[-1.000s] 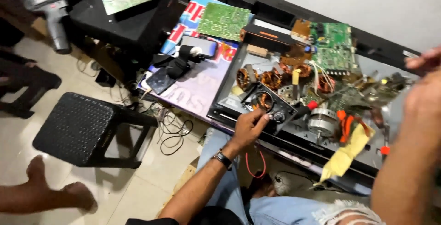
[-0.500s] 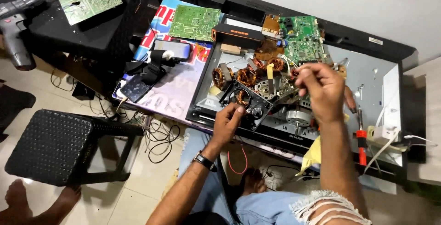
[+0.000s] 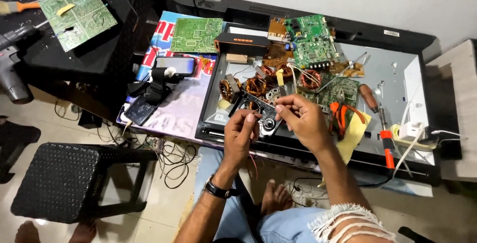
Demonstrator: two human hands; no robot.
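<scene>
Right now both my hands meet over the near edge of the opened flat-panel chassis [image 3: 397,74] that serves as my bench. My left hand [image 3: 242,133] is pinched narrow on a thin bit of wire or component lead [image 3: 256,118]; my right hand [image 3: 300,119] is closed in a pinch too, fingertips almost touching the left ones, apparently on the same fine piece, though it is too small to tell for sure. Just below the fingers sits the small black rectangular board with a round metal part [image 3: 263,119], near the near-left corner of the chassis.

Handling guess: the lead is very light, thin, bendy, easy to kink or snap at a joint, so grip close to the end with fingertips only, no pulling. The black board looks stiff and light; best held by its edges, not by the coils or the round part.

Around it: copper-wound coils [image 3: 256,85] just behind the board, a green circuit board [image 3: 310,39] toward the far edge, orange-handled pliers [image 3: 340,116] on a yellow cloth [image 3: 355,134] just right of my right hand, an orange-and-brown-handled screwdriver [image 3: 380,124] further right. A black wristwatch [image 3: 218,191] sits on my left wrist. A black plastic stool [image 3: 69,178] stands on the floor, well apart to the left.
</scene>
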